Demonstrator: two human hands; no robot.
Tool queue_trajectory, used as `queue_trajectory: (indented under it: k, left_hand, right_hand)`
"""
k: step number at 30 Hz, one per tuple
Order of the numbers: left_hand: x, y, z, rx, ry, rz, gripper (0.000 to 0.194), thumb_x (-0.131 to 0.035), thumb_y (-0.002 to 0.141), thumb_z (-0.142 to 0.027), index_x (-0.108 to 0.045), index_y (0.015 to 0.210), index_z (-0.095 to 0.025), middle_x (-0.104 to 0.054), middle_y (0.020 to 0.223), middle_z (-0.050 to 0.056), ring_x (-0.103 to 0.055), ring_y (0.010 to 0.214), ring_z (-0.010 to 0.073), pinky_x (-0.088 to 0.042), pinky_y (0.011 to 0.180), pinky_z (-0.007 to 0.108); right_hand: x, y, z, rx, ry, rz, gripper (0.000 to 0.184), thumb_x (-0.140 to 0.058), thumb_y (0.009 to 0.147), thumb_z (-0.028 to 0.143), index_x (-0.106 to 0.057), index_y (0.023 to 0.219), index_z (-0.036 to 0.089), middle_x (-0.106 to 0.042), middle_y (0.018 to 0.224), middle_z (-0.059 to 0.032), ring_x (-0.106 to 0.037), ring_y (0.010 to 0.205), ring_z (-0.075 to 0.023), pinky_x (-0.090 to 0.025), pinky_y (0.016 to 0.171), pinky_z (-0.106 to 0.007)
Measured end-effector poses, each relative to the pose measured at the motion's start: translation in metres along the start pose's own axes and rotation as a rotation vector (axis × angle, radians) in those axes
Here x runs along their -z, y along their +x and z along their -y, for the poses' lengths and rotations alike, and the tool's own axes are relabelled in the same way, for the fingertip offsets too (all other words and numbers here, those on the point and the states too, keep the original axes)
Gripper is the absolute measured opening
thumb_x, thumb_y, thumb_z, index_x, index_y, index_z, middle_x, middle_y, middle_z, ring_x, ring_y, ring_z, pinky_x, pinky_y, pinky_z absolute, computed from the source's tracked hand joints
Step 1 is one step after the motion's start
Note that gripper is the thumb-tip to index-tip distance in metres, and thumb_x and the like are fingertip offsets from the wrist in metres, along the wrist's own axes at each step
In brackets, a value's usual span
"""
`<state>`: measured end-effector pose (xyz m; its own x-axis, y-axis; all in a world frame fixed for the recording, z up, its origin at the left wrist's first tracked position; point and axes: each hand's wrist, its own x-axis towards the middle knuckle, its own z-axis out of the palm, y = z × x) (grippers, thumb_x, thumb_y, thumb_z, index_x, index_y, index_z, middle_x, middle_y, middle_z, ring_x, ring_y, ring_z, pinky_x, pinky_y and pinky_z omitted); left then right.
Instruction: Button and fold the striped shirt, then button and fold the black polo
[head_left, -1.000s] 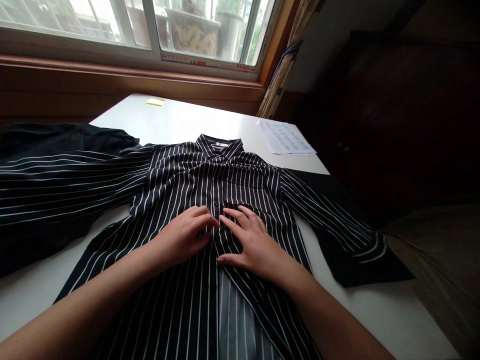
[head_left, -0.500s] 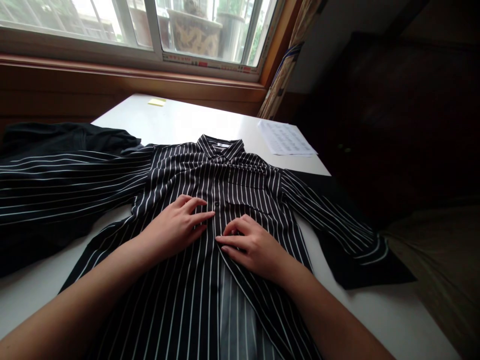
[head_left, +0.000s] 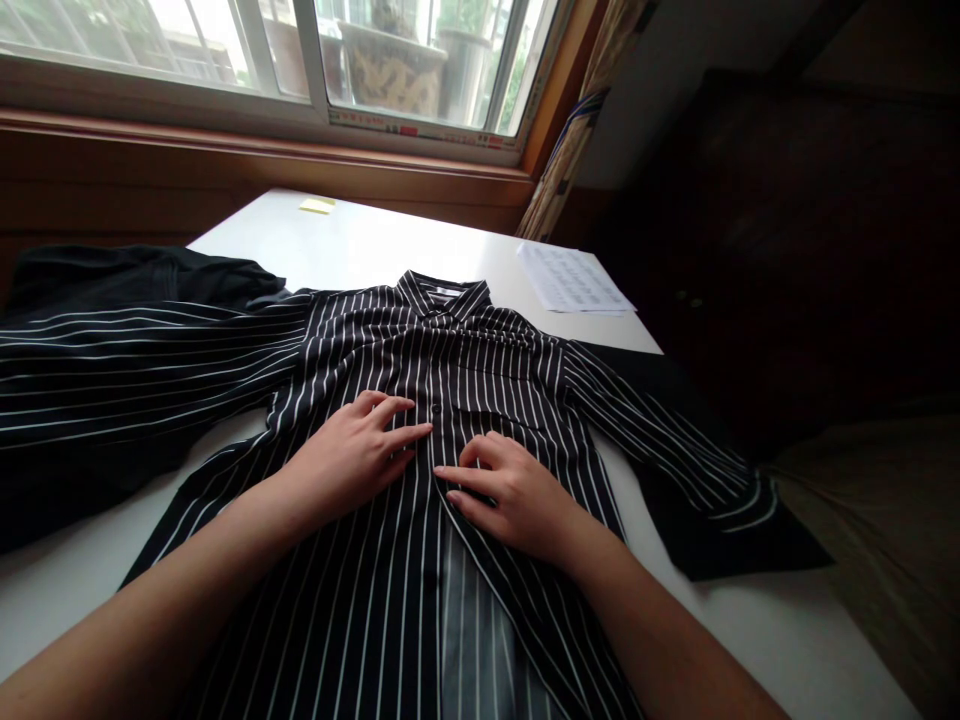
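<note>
A black shirt with white stripes lies face up, its collar pointing toward the window. My left hand rests palm down on the shirt's left front, fingers apart and fingertips near a small dark button on the placket. At the placket's edge lies my right hand, with index finger and thumb stretched out and slightly apart and another finger bent. Below the hands, the front parts and the grey inner side shows. What is under my palms is hidden.
The shirt lies on a white table. Dark cloth is at the left, and more black cloth sits under the right sleeve. Printed papers and a yellow sticky note lie toward the back. A window stands behind.
My right hand has shifted very slightly, its index finger a little higher along the placket. The left hand stays almost where it was. The whole view has moved slightly.
</note>
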<state>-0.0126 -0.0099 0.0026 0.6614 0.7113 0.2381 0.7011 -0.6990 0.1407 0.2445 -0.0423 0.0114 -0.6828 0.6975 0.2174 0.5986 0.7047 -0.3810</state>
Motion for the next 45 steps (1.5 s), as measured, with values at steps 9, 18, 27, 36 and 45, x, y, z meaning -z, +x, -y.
queue_trajectory:
  k: [9,18,27,36,45]
  left_hand:
    - [0.0013,0.0001,-0.0015,-0.001,0.036,0.030,0.039,-0.057,0.096,-0.030,-0.061,0.136,-0.029,-0.056,0.136,0.011,-0.049,0.123,0.0310,-0.047,0.101,0.049]
    - [0.0012,0.0001,-0.0014,-0.001,0.032,0.008,0.039,-0.058,0.096,-0.029,-0.062,0.134,-0.030,-0.057,0.135,0.011,-0.050,0.121,0.0307,-0.047,0.100,0.048]
    - [0.0016,0.0000,-0.0019,-0.005,0.042,0.010,0.039,-0.058,0.096,-0.030,-0.062,0.135,-0.029,-0.057,0.136,0.011,-0.050,0.122,0.0314,-0.047,0.100,0.049]
    - [0.0002,0.0002,-0.0011,-0.016,0.026,-0.018,0.037,-0.058,0.096,-0.030,-0.062,0.133,-0.029,-0.059,0.135,0.010,-0.051,0.121,0.0300,-0.047,0.101,0.048]
    - [0.0023,0.0001,-0.0025,0.005,0.019,0.011,0.039,-0.058,0.096,-0.029,-0.062,0.135,-0.029,-0.058,0.137,0.010,-0.051,0.121,0.0308,-0.047,0.101,0.049]
  right_hand:
    - [0.0013,0.0000,-0.0044,0.001,-0.052,-0.055,0.026,-0.057,0.098,0.028,-0.074,0.115,0.021,-0.063,0.091,-0.0069,-0.052,0.083,-0.0202,-0.048,0.080,-0.039]
    - [0.0022,-0.0004,-0.0025,0.032,-0.053,-0.052,0.024,-0.056,0.098,0.027,-0.079,0.102,0.021,-0.061,0.083,-0.0061,-0.052,0.078,-0.0192,-0.047,0.074,-0.036]
    - [0.0023,-0.0012,-0.0010,0.073,-0.027,0.004,0.025,-0.056,0.099,0.031,-0.078,0.109,0.023,-0.061,0.080,-0.0047,-0.052,0.076,-0.0183,-0.045,0.070,-0.034]
    - [0.0020,-0.0006,-0.0001,0.063,-0.030,-0.002,0.029,-0.055,0.099,0.031,-0.073,0.119,0.021,-0.063,0.083,-0.0052,-0.053,0.077,-0.0186,-0.046,0.073,-0.035]
    - [0.0015,0.0005,0.0001,0.059,-0.015,-0.020,0.029,-0.054,0.099,0.029,-0.074,0.118,0.020,-0.063,0.084,-0.0059,-0.050,0.078,-0.0193,-0.045,0.076,-0.037]
